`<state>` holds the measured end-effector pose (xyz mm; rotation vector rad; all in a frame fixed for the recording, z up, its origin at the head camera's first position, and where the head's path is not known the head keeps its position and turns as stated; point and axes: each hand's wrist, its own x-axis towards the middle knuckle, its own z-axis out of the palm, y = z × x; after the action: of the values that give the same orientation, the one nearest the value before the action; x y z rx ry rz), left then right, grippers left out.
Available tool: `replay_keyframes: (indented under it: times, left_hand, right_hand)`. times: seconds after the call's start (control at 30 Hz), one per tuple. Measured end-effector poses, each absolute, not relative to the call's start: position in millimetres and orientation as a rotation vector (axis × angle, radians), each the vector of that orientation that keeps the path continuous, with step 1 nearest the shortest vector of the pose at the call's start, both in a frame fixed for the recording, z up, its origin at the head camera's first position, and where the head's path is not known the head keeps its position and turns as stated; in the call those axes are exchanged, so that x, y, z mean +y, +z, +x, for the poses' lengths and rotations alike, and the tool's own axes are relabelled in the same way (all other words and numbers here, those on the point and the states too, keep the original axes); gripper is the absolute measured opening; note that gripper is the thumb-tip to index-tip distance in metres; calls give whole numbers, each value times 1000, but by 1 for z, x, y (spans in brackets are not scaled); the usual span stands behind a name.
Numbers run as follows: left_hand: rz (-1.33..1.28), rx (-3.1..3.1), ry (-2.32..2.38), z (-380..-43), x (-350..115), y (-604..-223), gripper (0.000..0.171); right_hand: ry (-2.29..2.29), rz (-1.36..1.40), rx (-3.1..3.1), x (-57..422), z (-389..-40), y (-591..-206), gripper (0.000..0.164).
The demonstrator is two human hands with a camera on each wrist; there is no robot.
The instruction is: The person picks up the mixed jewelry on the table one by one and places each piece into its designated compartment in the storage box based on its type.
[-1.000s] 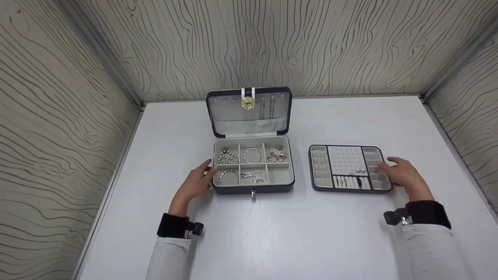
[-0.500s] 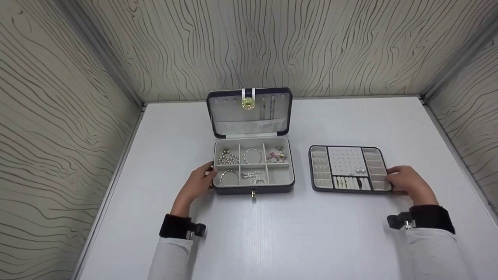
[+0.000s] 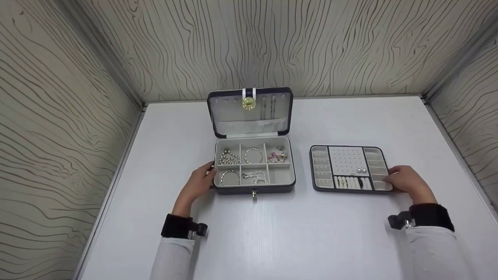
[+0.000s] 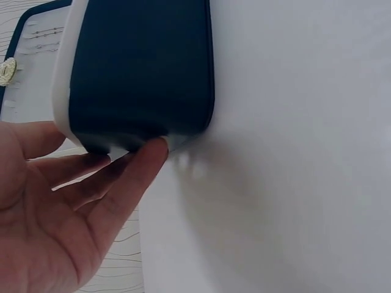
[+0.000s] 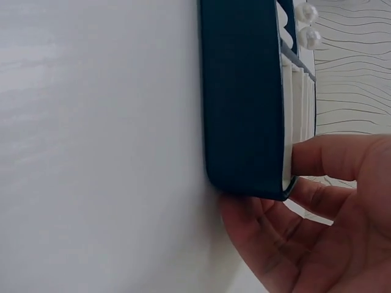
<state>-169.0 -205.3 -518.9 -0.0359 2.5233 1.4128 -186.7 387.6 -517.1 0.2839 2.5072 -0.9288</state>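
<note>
A dark blue jewelry box [image 3: 253,189] stands with its lid [image 3: 249,111] raised. In its light compartments lie a beaded strand [image 3: 228,157], two bangles [image 3: 253,155], a clear beaded strand [image 3: 255,177] and a pink charm bracelet [image 3: 276,155]. My left hand [image 3: 199,182] touches the box's left side, its fingers [image 4: 125,189] nearly straight against the end wall and the thumb at the white rim. To the right lies a jewelry tray [image 3: 347,161], with pearl earrings [image 3: 362,170] and rings [image 3: 343,182] in it. My right hand [image 3: 406,182] grips its right end, thumb over the wall, fingers outside.
Both box and tray stand on a white table [image 3: 303,233], a gap between them. A wood-patterned back wall [image 3: 342,46] rises close behind the raised lid. Fine chains [image 3: 268,109] hang inside the lid, and a gold clasp [image 3: 249,103] sits on its strap.
My right hand has drawn back slightly from over the tray's right compartments and taken hold of its end. The left hand stays at the box with hardly any movement.
</note>
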Motion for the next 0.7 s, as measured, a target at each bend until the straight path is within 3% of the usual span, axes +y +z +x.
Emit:
replay_keyframes:
  times: [0.7]
  left_hand:
    - [-20, 2520, 1456, -170, -208, -523, 44]
  right_hand:
    - [-956, 241, 2582, 391, -181, -515, 56]
